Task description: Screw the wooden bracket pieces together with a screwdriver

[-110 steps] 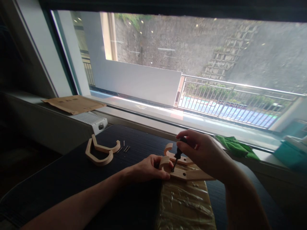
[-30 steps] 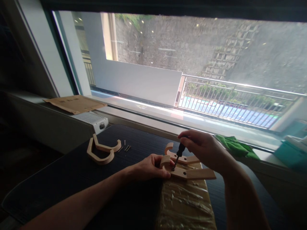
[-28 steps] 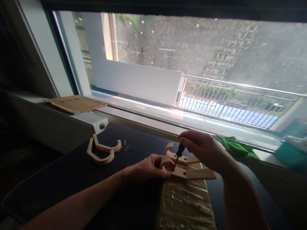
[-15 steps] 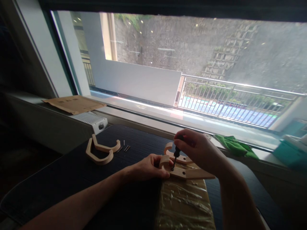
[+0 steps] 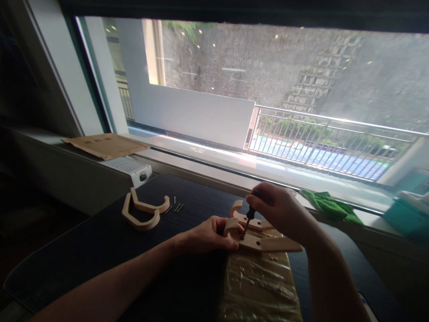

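Note:
My right hand (image 5: 273,203) is closed round the dark handle of a screwdriver (image 5: 248,219). The shaft slants down to a hole near the curled end of a wooden hook (image 5: 271,244). With fingers and thumb, my left hand (image 5: 217,233) grips that curled end. The hook lies across a brown box wrapped in shiny tape (image 5: 259,281). Just behind it, a second wooden hook (image 5: 254,222) rests on the same box, partly hidden by my right hand. Whether a screw sits under the screwdriver tip is too small to tell.
Two more wooden hooks (image 5: 142,223) lie on the dark table (image 5: 100,250) at left, beside several screws (image 5: 178,208). A brown envelope (image 5: 107,145) rests on the ledge beyond. On the window sill at right are a green cloth (image 5: 330,208) and a teal box (image 5: 405,212).
The screwdriver handle has tilted slightly to the right with my right hand. The whole view has shifted a little; my left hand keeps its grip on the wooden hook.

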Demonstrator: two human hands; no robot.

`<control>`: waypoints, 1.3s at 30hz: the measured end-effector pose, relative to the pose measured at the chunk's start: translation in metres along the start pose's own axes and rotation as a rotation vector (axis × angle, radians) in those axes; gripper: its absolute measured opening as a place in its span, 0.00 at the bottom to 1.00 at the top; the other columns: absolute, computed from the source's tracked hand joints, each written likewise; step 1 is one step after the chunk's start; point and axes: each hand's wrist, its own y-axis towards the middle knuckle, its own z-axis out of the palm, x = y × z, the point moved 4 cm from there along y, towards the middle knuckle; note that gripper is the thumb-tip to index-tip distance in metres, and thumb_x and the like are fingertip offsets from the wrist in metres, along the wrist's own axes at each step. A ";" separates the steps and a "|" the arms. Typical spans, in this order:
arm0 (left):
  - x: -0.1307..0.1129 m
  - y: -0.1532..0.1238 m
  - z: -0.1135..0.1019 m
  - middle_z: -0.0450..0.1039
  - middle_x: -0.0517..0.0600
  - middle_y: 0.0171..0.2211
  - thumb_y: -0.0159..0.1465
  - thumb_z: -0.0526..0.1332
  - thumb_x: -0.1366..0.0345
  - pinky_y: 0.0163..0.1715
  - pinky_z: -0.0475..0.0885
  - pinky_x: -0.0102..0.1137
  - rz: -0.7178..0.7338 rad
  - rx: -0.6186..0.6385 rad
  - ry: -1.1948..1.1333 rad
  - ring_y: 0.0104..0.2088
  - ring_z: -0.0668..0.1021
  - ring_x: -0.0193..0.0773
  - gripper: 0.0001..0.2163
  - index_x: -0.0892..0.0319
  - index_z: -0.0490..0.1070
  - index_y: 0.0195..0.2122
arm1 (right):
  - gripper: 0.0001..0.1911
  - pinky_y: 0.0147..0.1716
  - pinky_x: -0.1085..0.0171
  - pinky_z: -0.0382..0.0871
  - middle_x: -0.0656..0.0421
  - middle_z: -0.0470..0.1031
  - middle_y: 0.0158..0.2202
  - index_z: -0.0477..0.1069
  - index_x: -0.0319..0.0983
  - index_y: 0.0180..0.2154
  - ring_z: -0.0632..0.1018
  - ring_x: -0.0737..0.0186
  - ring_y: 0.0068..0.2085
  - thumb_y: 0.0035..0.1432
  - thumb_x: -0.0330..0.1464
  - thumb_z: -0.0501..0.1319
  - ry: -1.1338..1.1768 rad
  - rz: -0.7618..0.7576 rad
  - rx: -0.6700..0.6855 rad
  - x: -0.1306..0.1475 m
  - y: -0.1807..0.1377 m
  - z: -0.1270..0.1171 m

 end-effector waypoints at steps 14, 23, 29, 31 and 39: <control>0.002 0.001 -0.002 0.75 0.48 0.34 0.44 0.72 0.70 0.40 0.67 0.31 0.007 0.022 -0.008 0.35 0.76 0.36 0.17 0.62 0.74 0.36 | 0.20 0.17 0.69 0.52 0.66 0.60 0.16 0.64 0.38 0.21 0.59 0.71 0.19 0.54 0.47 0.54 -0.092 0.037 -0.046 -0.009 0.003 0.002; 0.003 0.001 -0.002 0.75 0.47 0.33 0.44 0.72 0.70 0.39 0.67 0.30 0.001 0.015 -0.009 0.35 0.75 0.36 0.17 0.62 0.74 0.36 | 0.11 0.24 0.68 0.60 0.63 0.68 0.23 0.70 0.41 0.31 0.66 0.68 0.24 0.54 0.41 0.56 0.026 -0.022 0.043 0.000 -0.001 0.001; 0.003 0.001 -0.003 0.75 0.47 0.34 0.45 0.71 0.71 0.38 0.67 0.28 0.012 0.013 -0.002 0.33 0.75 0.33 0.16 0.62 0.75 0.37 | 0.16 0.20 0.68 0.55 0.64 0.64 0.19 0.67 0.40 0.26 0.63 0.69 0.21 0.54 0.45 0.54 -0.086 0.045 -0.045 -0.008 0.002 0.002; 0.003 0.001 -0.003 0.75 0.46 0.33 0.46 0.70 0.72 0.37 0.66 0.27 0.019 0.020 -0.009 0.33 0.74 0.31 0.15 0.61 0.75 0.37 | 0.13 0.21 0.67 0.57 0.63 0.67 0.21 0.68 0.41 0.30 0.65 0.68 0.23 0.55 0.43 0.55 -0.077 0.022 -0.036 -0.006 0.001 0.001; 0.004 0.002 -0.003 0.75 0.46 0.32 0.44 0.71 0.71 0.37 0.66 0.28 0.008 0.007 -0.015 0.31 0.74 0.32 0.17 0.62 0.75 0.36 | 0.10 0.26 0.67 0.61 0.62 0.72 0.26 0.70 0.42 0.34 0.69 0.67 0.27 0.55 0.39 0.56 0.051 -0.028 0.031 -0.002 -0.002 -0.002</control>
